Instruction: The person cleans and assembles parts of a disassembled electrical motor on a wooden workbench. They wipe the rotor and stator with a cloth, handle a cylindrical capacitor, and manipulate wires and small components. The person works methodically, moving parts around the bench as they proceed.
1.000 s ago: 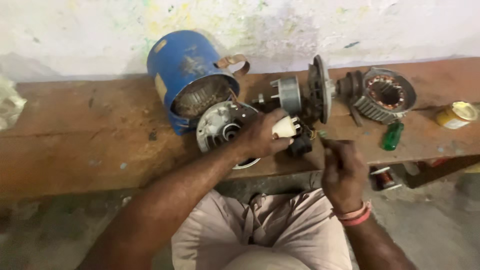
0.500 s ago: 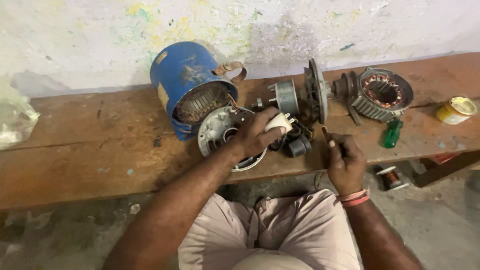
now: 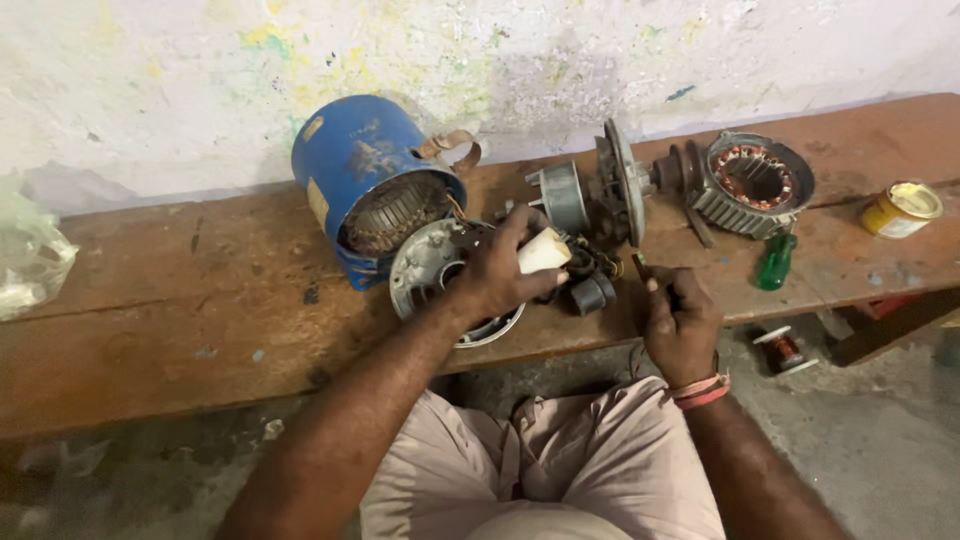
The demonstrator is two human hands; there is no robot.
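— Grip check, left side first?
— A cream cylinder (image 3: pixel 545 250) is clasped in the left hand (image 3: pixel 497 272), over the grey end plate (image 3: pixel 428 268) lying by the blue motor housing (image 3: pixel 372 185) on the surface (image 3: pixel 180 300).
— And the right hand (image 3: pixel 680 318)?
— Closed around a thin tool (image 3: pixel 640 265); it is best kept steady, close to the black parts (image 3: pixel 590 290).

- The left hand (image 3: pixel 497 272) shifts a touch on the white cylinder (image 3: pixel 543 252); its fingers now reach up over the grey end cover (image 3: pixel 428 268).
- The right hand (image 3: pixel 681 318) has dropped lower, nearer the bench (image 3: pixel 180 310) edge, its thin tool (image 3: pixel 640 265) drawn back from the black parts (image 3: pixel 590 290).
- The view tips down; more lap shows.
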